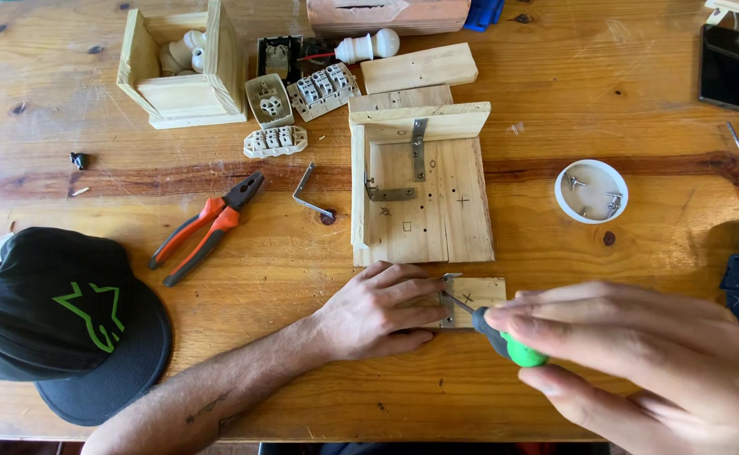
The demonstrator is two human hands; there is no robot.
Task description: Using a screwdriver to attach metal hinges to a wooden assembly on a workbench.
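Bright, even daylight across the wooden table, with soft short shadows under objects. Mild glare at upper right. Sharp focus mid-frame; blurred and oversized at lower right, where the right hand sits close. Slight wide-angle bowing at edges.

A dark, switched-off phone screen, a black upright rectangle, lies flat near the far right corner of the wooden table. No packages, labels or signs can be made out anywhere else on it.
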